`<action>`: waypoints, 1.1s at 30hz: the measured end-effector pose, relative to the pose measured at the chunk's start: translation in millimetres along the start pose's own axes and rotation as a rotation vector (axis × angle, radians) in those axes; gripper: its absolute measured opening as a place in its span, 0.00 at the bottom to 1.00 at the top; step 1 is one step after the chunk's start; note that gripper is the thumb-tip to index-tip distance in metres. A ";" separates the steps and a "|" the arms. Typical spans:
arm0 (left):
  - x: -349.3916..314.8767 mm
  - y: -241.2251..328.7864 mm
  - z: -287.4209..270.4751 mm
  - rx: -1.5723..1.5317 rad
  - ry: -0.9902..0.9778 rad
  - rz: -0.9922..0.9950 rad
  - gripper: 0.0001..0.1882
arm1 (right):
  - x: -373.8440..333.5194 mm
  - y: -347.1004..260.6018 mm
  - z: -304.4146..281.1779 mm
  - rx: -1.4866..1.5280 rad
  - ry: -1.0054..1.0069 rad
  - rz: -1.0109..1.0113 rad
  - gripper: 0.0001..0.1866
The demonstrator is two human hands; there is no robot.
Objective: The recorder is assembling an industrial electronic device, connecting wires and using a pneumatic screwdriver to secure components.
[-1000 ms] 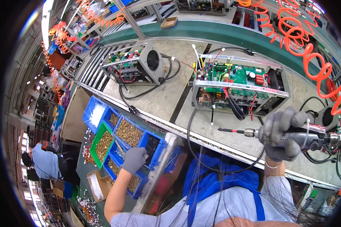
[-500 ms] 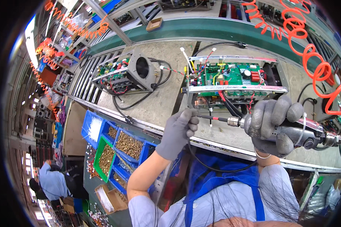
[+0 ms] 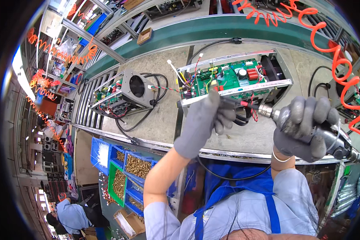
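My right hand [image 3: 304, 126], in a grey glove, is wrapped round a pneumatic screwdriver [image 3: 336, 140] whose long bit [image 3: 250, 105] points left. Curled at the bit's far end is my gloved left hand [image 3: 204, 124]; its fingers hide the tip and any small part held there. Both hands are over the near side of an open metal chassis [image 3: 264, 85], and the left one covers part of its near rail. Inside the chassis lie a green circuit board [image 3: 228, 78], red components and a black fan [image 3: 273, 68]. Loose wires [image 3: 176, 72] stick out at its left end.
A second unit [image 3: 124, 90] with a round fan and black cable stands to the left by the rollers [image 3: 86, 98]. Blue bins [image 3: 138, 165] and a green bin [image 3: 118, 182] hold brass fasteners. An orange coiled hose [image 3: 348, 84] hangs at right. Another person [image 3: 72, 216] is at lower left.
My left hand has moved up and right, to the chassis's near rail. The screwdriver has shifted right and now slopes down to the right. The whole view has turned slightly.
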State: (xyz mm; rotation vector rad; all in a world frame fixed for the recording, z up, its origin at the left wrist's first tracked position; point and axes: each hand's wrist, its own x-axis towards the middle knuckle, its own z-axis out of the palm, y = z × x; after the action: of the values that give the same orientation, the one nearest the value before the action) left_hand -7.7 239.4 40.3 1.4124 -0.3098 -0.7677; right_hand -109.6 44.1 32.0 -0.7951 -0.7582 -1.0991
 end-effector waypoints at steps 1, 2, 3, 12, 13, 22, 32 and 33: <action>9.1 3.3 0.6 0.002 -0.007 -0.001 0.30 | 4.1 -1.5 -4.0 -0.029 0.021 -0.052 0.27; 19.4 6.4 -0.7 0.104 0.048 0.174 0.29 | 7.4 -3.3 -7.8 -0.057 0.075 -0.095 0.26; 31.4 8.6 -3.4 0.205 0.102 0.350 0.27 | 9.5 -5.4 -11.9 -0.086 0.129 -0.137 0.26; 104.7 -4.0 -12.0 1.387 0.547 0.620 0.13 | 7.0 -16.2 -21.4 -0.111 0.116 -0.110 0.27; 97.7 -11.5 -9.4 1.323 0.595 0.810 0.12 | 6.0 -14.5 -20.9 -0.139 0.112 -0.121 0.27; 20.5 -90.9 -8.7 0.199 0.449 0.841 0.17 | 1.5 14.7 10.9 -0.068 0.052 0.058 0.28; 0.7 -83.0 -17.2 -0.043 0.589 0.500 0.19 | 0.5 54.0 26.8 0.011 -0.218 0.311 0.28; -0.4 -79.8 -20.5 -0.036 0.576 0.435 0.18 | -0.1 57.2 28.0 0.003 -0.212 0.344 0.28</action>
State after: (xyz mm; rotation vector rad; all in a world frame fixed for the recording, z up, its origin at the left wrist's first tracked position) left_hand -18.7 257.6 -39.3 1.4016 -0.1407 0.0008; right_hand -58.8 82.4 36.4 -1.0085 -0.7642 -0.7127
